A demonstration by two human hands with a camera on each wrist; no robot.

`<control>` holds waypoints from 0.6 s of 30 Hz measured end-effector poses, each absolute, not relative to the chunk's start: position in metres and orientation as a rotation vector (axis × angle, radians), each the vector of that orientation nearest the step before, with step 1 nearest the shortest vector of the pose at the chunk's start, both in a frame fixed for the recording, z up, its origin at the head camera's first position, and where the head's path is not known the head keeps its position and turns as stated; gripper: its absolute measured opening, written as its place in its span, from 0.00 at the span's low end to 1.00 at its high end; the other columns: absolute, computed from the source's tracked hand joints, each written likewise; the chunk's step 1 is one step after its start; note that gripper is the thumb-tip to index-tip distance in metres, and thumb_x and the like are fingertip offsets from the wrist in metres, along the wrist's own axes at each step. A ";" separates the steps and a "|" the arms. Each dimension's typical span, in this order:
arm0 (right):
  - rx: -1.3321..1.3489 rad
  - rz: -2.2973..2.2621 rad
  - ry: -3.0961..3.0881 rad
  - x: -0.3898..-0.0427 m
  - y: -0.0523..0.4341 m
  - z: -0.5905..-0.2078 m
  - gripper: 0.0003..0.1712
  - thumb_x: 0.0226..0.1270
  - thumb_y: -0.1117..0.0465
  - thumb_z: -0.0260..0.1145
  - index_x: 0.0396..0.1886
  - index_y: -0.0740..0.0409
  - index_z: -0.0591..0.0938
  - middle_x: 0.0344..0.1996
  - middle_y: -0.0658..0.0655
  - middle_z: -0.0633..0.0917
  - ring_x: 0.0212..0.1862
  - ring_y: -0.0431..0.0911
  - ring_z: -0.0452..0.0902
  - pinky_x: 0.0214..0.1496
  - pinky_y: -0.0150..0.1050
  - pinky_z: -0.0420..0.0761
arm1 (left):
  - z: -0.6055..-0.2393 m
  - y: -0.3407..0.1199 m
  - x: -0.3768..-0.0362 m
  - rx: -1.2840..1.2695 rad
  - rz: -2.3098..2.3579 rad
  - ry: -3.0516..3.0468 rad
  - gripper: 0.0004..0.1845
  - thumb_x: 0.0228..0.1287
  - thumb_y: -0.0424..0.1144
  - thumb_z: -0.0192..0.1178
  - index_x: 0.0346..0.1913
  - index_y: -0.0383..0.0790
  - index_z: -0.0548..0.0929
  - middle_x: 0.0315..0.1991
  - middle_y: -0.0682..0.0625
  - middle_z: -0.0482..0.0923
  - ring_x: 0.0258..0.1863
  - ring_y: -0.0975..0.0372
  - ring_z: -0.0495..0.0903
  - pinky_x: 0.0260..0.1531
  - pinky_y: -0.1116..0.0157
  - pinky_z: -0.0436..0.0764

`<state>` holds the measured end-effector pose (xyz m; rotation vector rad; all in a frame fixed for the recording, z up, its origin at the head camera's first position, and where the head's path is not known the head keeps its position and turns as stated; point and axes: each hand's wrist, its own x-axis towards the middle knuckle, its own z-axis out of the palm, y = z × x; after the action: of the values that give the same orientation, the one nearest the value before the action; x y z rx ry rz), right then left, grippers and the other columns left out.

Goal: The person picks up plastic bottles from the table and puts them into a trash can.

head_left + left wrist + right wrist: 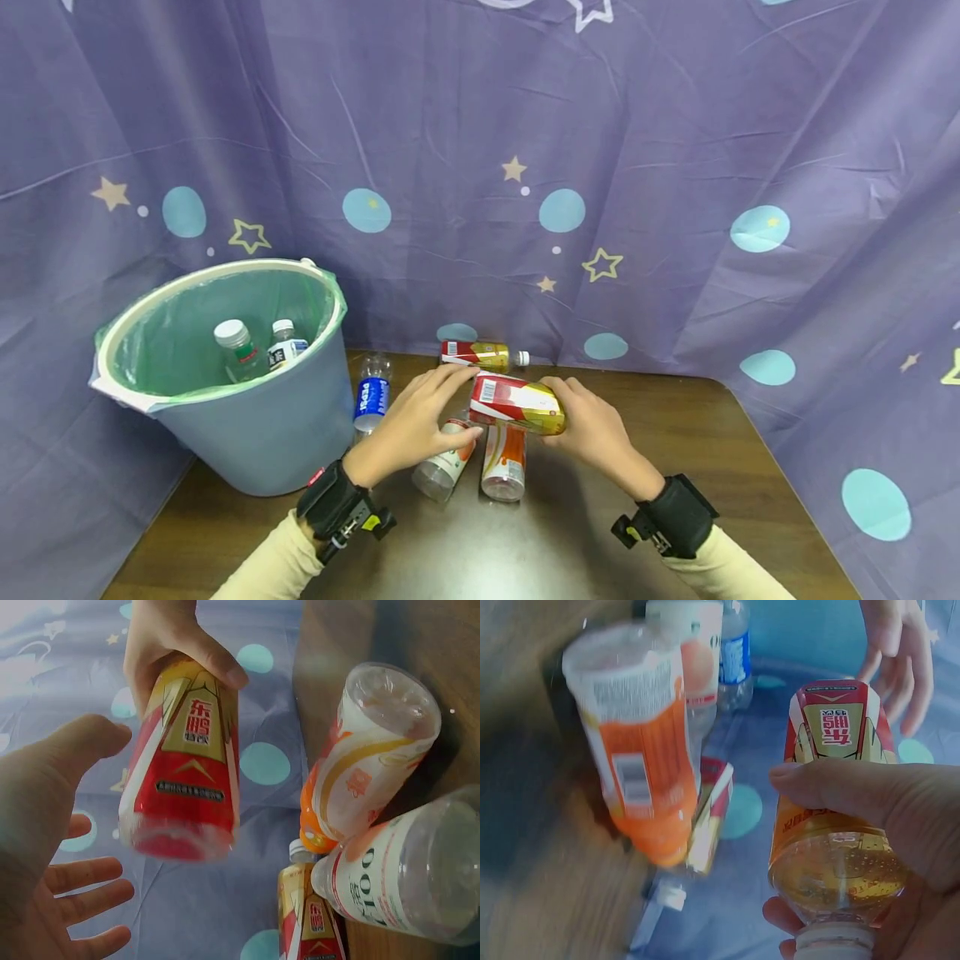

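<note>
My right hand (596, 423) grips a red-and-gold drink bottle (517, 404) round its gold part near the cap end. In the right wrist view the thumb lies across the label, and yellow liquid shows by the white cap (834, 943). My left hand (420, 425) is spread beside the bottle's red base, its thumb and fingers apart from it in the left wrist view. Below the held bottle lie an orange-labelled bottle (505, 458) and a clear bottle with a white, peach-printed label (444, 467). A second red-and-gold bottle (480, 354) lies behind.
At the left stands a grey-blue bucket (255, 442) lined with a green bag, with a white-capped bottle (238, 350) and a smaller bottle (283, 342) inside. A blue-labelled Pepsi bottle (372, 396) lies by the bucket. A purple curtain (465, 167) hangs behind the wooden table (675, 433).
</note>
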<state>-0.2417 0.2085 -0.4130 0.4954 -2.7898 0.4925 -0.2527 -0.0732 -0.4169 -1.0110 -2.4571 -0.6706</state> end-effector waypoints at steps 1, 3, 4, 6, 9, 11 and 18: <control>0.500 0.492 -2.791 -0.240 0.206 -0.414 0.45 0.35 0.58 0.88 0.59 0.51 0.78 0.39 0.54 0.82 0.37 0.49 0.81 0.34 0.48 0.81 | -0.416 -0.072 -0.253 -1.023 -0.663 -2.454 0.44 0.55 0.55 0.75 0.74 0.46 0.69 0.67 0.47 0.74 0.65 0.50 0.76 0.66 0.46 0.74; 0.506 0.484 -2.792 -0.238 0.200 -0.416 0.46 0.34 0.58 0.88 0.59 0.50 0.79 0.39 0.53 0.82 0.36 0.49 0.81 0.34 0.47 0.81 | -0.415 -0.068 -0.253 -1.047 -0.639 -2.447 0.45 0.55 0.57 0.75 0.73 0.46 0.70 0.67 0.47 0.74 0.64 0.50 0.76 0.66 0.47 0.74; 0.509 0.477 -2.793 -0.237 0.198 -0.416 0.46 0.34 0.58 0.88 0.59 0.50 0.79 0.39 0.53 0.82 0.36 0.48 0.81 0.34 0.46 0.81 | -0.415 -0.067 -0.253 -1.056 -0.621 -2.443 0.45 0.54 0.57 0.75 0.73 0.46 0.70 0.67 0.47 0.74 0.64 0.50 0.76 0.66 0.47 0.74; 0.517 0.459 -2.795 -0.236 0.193 -0.418 0.47 0.33 0.57 0.89 0.59 0.50 0.79 0.38 0.53 0.82 0.36 0.48 0.81 0.34 0.46 0.81 | -0.414 -0.064 -0.253 -1.075 -0.596 -2.437 0.46 0.51 0.58 0.76 0.72 0.46 0.71 0.67 0.47 0.74 0.64 0.51 0.76 0.66 0.49 0.75; 0.534 0.448 -2.800 -0.233 0.187 -0.420 0.47 0.33 0.57 0.89 0.60 0.51 0.79 0.38 0.53 0.82 0.36 0.48 0.81 0.35 0.46 0.81 | -0.412 -0.060 -0.252 -1.088 -0.551 -2.442 0.49 0.48 0.59 0.78 0.72 0.45 0.72 0.66 0.46 0.75 0.64 0.51 0.76 0.66 0.49 0.75; 0.546 0.445 -2.804 -0.231 0.183 -0.421 0.48 0.33 0.56 0.89 0.60 0.51 0.79 0.38 0.53 0.82 0.36 0.48 0.81 0.35 0.46 0.82 | -0.412 -0.058 -0.252 -1.094 -0.516 -2.455 0.50 0.45 0.59 0.79 0.72 0.44 0.72 0.66 0.45 0.76 0.65 0.52 0.76 0.66 0.50 0.75; 0.572 0.460 -2.812 -0.225 0.172 -0.424 0.46 0.34 0.56 0.89 0.59 0.51 0.79 0.39 0.52 0.82 0.35 0.48 0.80 0.35 0.46 0.81 | -0.417 -0.055 -0.250 -1.092 -0.392 -2.513 0.52 0.40 0.62 0.80 0.70 0.44 0.73 0.64 0.48 0.78 0.63 0.55 0.77 0.64 0.54 0.75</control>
<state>-0.2249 0.1721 -0.4243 0.5722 -2.8119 0.4604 -0.2497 -0.0551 -0.4168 -1.0920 -2.5130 -0.3921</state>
